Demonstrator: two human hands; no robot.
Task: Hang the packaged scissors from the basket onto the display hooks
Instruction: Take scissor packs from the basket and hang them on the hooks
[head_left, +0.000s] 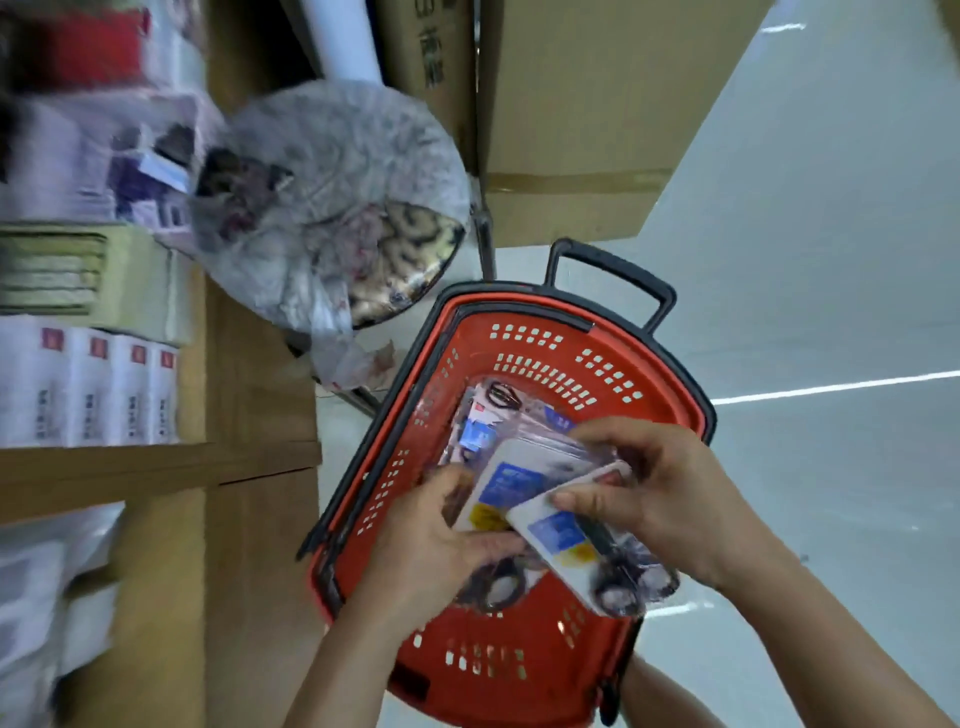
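Both forearms come up from the bottom edge and meet above the red basket. The left hand is curled, thumb laid across, and grips one pack of scissors by its lower left side. The right hand bends at the wrist, fingers folded, and pinches a second pack that lies tilted over the first, touching it. Both packs are held just over the basket's middle. More packs lie on its bottom. The basket stands on the pale floor.
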